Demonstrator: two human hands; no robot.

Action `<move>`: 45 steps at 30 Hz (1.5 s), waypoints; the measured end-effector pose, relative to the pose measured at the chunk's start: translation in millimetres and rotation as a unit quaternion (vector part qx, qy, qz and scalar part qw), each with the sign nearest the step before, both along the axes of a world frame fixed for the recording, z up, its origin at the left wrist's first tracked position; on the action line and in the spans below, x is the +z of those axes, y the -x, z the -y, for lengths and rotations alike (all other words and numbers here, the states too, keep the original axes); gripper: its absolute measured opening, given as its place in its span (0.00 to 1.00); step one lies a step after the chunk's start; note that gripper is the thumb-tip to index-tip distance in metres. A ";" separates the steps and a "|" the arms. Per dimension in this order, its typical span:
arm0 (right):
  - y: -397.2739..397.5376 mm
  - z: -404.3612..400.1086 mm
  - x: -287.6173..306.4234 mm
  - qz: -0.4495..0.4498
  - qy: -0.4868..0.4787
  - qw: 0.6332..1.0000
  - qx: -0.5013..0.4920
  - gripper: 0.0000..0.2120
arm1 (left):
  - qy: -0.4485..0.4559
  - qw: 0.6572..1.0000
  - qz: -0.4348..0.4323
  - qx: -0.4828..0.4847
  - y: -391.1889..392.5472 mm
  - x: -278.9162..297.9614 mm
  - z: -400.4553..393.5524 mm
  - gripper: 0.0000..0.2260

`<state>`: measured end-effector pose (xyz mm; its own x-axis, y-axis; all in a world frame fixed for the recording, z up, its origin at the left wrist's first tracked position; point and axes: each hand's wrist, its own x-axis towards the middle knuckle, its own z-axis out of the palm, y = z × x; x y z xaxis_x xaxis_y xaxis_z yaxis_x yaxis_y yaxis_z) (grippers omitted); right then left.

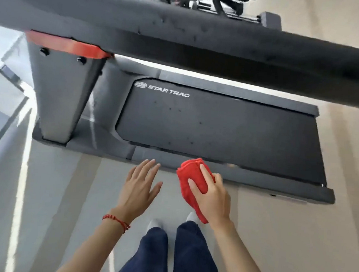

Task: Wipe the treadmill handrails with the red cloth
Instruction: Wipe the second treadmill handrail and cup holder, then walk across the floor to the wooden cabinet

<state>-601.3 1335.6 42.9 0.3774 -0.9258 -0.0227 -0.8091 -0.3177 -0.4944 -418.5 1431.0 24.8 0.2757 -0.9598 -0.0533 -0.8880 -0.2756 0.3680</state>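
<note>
The soft, fuzzy red cloth is folded into a thick bunch and sits low in the middle of the frame, in my right hand. It is bright red and looks fluffy, with rounded folded edges at the top and a tail hanging down under my palm. My right hand is wrapped around it, fingers lying flat across the front, holding it snug. My left hand is just beside it, open wide with fingers spread, holding nothing and touching nothing. A thin red string bracelet goes around my left wrist. Across the top of the frame runs the long dark grey padded treadmill handrail, thick and rounded, with small nicks in its skin. Under it, in the middle of the frame, is the flat black treadmill belt, smooth with a few little specks. A shiny red plastic band sits at the upper left on the grey post.
</note>
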 end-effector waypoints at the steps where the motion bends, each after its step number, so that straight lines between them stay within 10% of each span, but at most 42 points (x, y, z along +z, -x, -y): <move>1: 11.6 0.0 0.2 0.003 0.004 1.000 -0.022 0.30 | -0.001 1.000 -0.001 -0.024 6.4 -0.4 7.8 0.27; 23: 294.6 -10.7 -0.4 0.032 0.000 0.925 -0.378 0.31 | -0.019 0.922 0.035 -0.385 261.2 7.8 150.5 0.29; 45: 443.8 10.9 -13.7 0.061 -0.056 0.723 -0.686 0.27 | -0.026 0.758 0.026 -0.651 497.7 9.5 308.2 0.31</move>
<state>-1045.1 1324.7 29.2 -0.8882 -0.4265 -0.1707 -0.2738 0.7898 -0.5489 -916.3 1122.8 34.2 -0.9004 -0.4175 -0.1221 -0.4330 0.8337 0.3426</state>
